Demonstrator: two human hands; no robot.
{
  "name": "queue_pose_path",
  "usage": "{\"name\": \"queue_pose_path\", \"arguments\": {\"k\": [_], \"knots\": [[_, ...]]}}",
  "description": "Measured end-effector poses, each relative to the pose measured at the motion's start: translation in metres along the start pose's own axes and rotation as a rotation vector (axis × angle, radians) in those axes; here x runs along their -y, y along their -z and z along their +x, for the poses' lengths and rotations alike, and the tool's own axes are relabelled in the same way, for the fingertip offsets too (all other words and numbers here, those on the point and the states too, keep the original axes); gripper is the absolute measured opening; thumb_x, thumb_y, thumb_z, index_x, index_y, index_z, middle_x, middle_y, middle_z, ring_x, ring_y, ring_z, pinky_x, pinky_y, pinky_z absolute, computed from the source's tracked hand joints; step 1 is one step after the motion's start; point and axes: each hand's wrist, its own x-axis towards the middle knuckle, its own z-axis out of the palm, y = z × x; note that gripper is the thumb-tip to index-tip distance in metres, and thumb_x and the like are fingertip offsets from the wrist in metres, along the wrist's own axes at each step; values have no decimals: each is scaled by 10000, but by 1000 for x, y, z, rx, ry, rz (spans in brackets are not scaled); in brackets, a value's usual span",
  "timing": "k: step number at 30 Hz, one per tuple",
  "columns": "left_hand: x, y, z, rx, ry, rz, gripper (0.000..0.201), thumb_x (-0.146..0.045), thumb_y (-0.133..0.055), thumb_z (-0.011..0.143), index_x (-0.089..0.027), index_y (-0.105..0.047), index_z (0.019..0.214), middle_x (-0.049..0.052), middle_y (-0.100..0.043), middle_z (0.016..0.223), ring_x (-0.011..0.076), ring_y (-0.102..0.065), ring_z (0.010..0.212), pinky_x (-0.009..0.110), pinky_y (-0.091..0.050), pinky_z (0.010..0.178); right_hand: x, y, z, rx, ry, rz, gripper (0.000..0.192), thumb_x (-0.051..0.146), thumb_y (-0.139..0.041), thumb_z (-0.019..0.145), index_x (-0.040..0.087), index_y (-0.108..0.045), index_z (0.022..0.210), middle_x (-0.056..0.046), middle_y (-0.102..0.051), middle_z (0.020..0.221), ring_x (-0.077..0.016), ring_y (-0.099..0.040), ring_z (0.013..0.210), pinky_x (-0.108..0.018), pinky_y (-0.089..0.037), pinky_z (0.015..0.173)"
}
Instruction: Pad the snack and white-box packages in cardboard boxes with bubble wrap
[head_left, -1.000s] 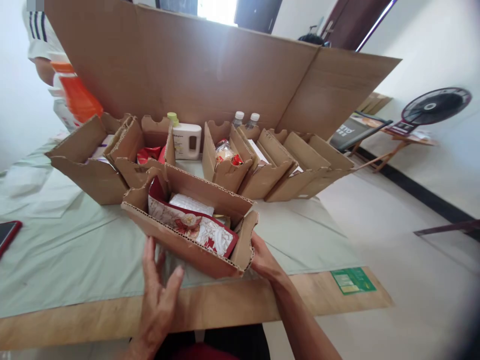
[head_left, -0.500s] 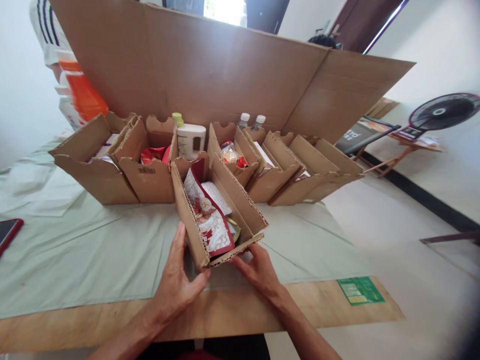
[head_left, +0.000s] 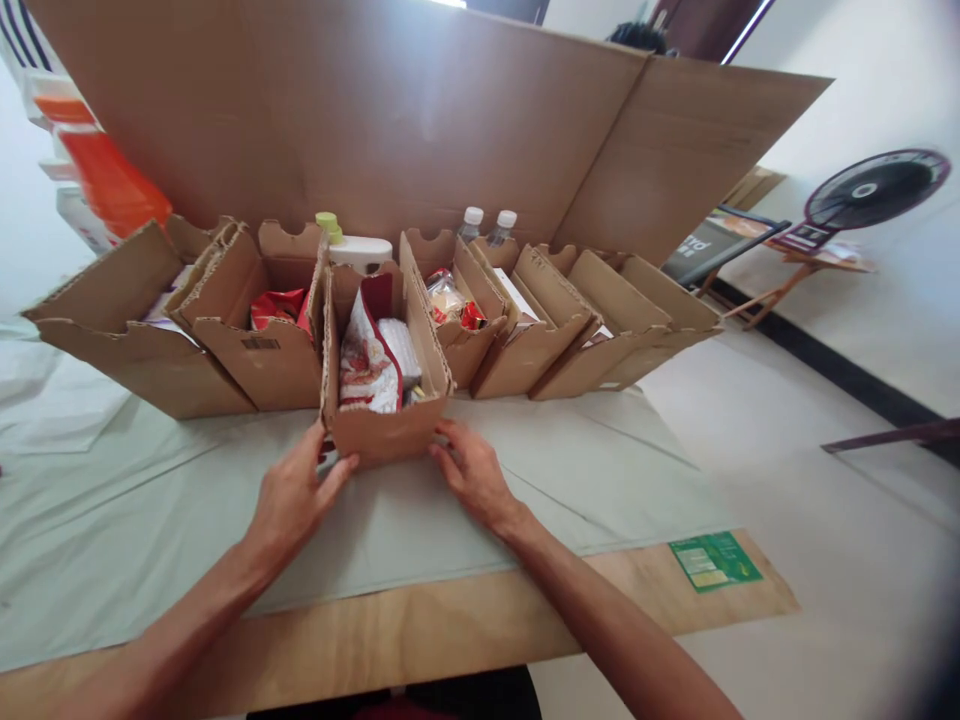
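On the table [head_left: 150, 530], hands [head_left: 289, 495] slid the box [head_left: 382, 430] into the row.

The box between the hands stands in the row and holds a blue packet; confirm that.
Wrong colour: the head view shows the box, between the left hand and right hand, standing in the row and holding a red-and-white packet.

both forearms are bare to the frame edge, with no sleeves, rings or watch showing on the left grip [head_left: 289, 497] or right grip [head_left: 472, 477].
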Motion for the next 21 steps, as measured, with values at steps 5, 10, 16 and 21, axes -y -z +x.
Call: {"name": "queue_pose_path", "arguments": {"k": [5,10,16,21], "knots": [[1,3,58,6,164,216,401,-599,-574,851,-235,-670,714,82,-723,666,285,-681,672,343,-424,624,-15,-16,8,2,-11,-27,266,151,-574,950,171,-723,1170,-155,-734,1315,-284,-679,1210,-479,-531,1068],[10,-22,75,44,173,112,444,-574,-488,893,-218,-644,680,53,-697,614,227,-656,604,314,-437,601,-18,-19,-3,30,-4,-51,222,147,-599,940,196,-755,1091,-146,-735,1317,-283,-689,1168,-478,-539,1013],[15,-35,57,118,14,73,428,-502,-471,908,-180,-751,935,110,-792,887,263,-721,819,381,-554,764,-22,-19,-3,20,22,-60,205,159,-620,932,219,-762,1067,-130,-741,1309,-281,-690,1156,-474,-546,988],[25,-28,-18,220,-246,128,393,-304,-620,829,-226,-777,1181,118,-692,1434,346,-583,1380,556,-434,1175,-3,-12,-2,-15,91,-20,240,156,-554,970,209,-745,1105,-121,-783,1179,-262,-723,1078,-457,-565,981]]}}
